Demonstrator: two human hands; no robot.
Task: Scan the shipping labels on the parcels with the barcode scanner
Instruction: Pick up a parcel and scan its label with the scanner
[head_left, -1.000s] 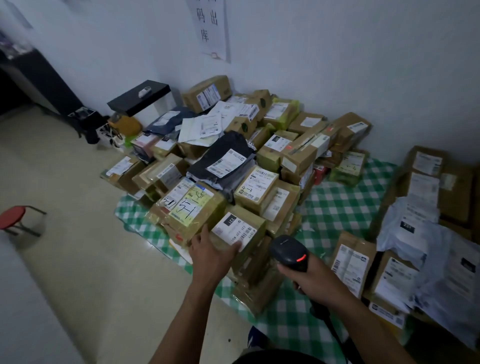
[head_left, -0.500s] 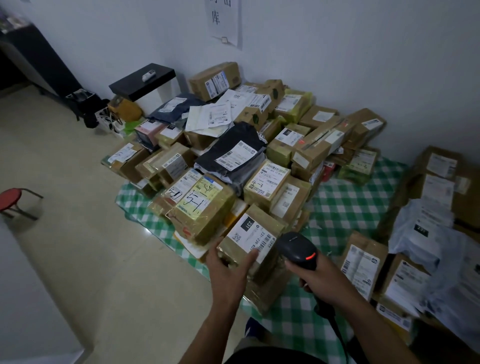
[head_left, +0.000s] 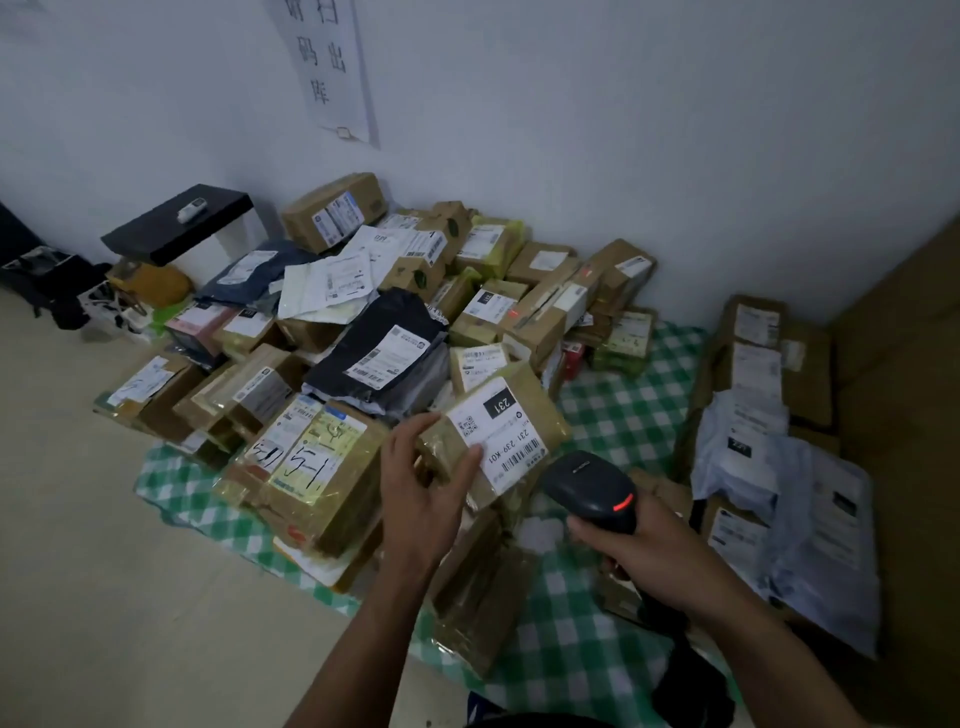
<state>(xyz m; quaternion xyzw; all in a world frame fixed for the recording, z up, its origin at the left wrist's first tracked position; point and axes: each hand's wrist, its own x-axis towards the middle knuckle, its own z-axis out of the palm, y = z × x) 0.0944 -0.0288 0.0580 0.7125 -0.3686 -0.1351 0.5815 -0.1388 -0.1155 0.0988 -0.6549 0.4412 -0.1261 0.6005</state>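
My left hand grips a small brown box by its near left corner and holds it tilted above the pile. Its white shipping label reads "231" and faces up toward me. My right hand holds the black barcode scanner just right of and below the box. A red light glows on the scanner's back. Red scan dots show on boxes further back in the heap.
A big heap of labelled parcels lies on a green checked cloth on the floor, against the white wall. More boxes and grey mailer bags are stacked at the right. A black shelf stands at the left, with bare floor beside the cloth.
My left hand has lifted the "231" box off the pile and tilted its label up. The scanner in my right hand has come closer to the box.
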